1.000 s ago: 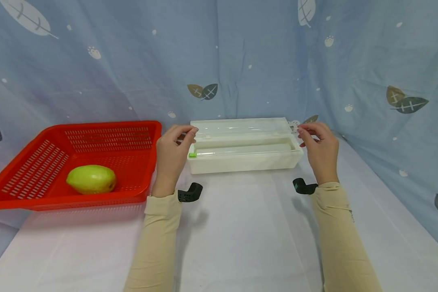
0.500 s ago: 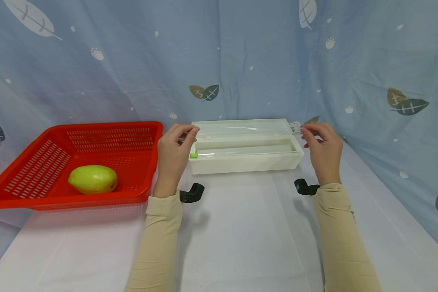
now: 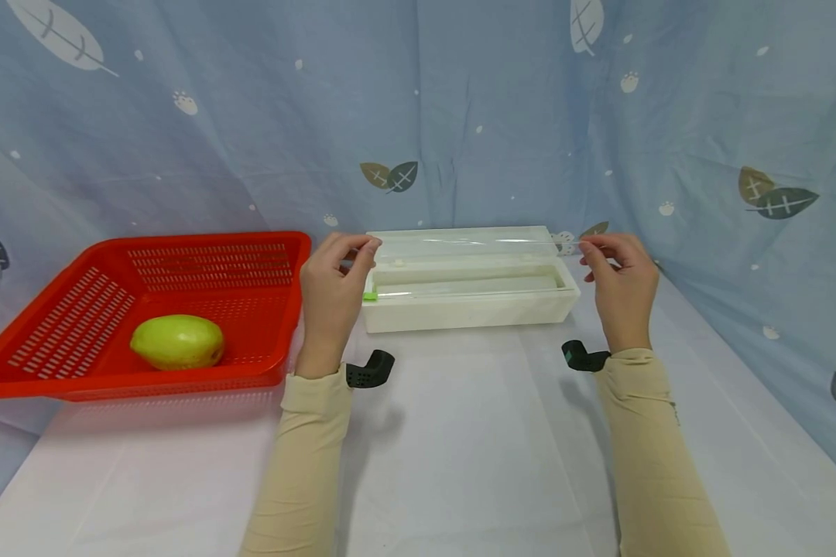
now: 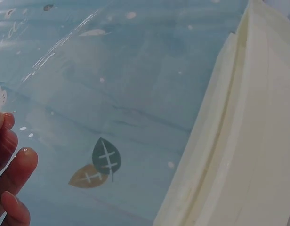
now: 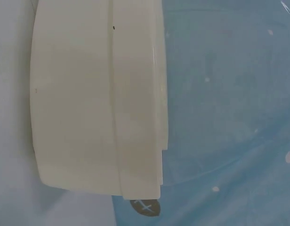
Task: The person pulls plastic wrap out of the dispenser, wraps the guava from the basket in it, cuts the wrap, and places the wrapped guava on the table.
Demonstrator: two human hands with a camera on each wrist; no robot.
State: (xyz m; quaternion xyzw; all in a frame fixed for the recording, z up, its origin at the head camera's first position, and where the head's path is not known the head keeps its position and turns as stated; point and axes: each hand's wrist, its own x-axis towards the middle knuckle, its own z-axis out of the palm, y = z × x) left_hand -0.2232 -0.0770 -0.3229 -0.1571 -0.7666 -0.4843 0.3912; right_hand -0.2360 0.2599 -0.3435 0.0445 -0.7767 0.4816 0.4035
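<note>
Head view: the left hand (image 3: 330, 302) and the right hand (image 3: 621, 290) each pinch an upper end of a clear, glossy plastic film (image 3: 481, 245), which stretches between them above a long white plastic box (image 3: 467, 314). That box stands by the far edge of the white-covered desk (image 3: 460, 449), near its middle, lid open at the back; a pale roll (image 3: 488, 285) lies inside, partly hidden by the front wall. A small bright-green plastic piece (image 3: 370, 297) sits at the front rim's left end. At the desk's far left corner, a red slotted plastic basket (image 3: 146, 381) holds one oval yellow-green fruit (image 3: 177, 342). Left wrist view cuts off the left hand at the fingers; the film's outline is hard to trace. Right wrist view shows a dark speck (image 5: 114, 28) on the box, too tiny to make out.
</note>
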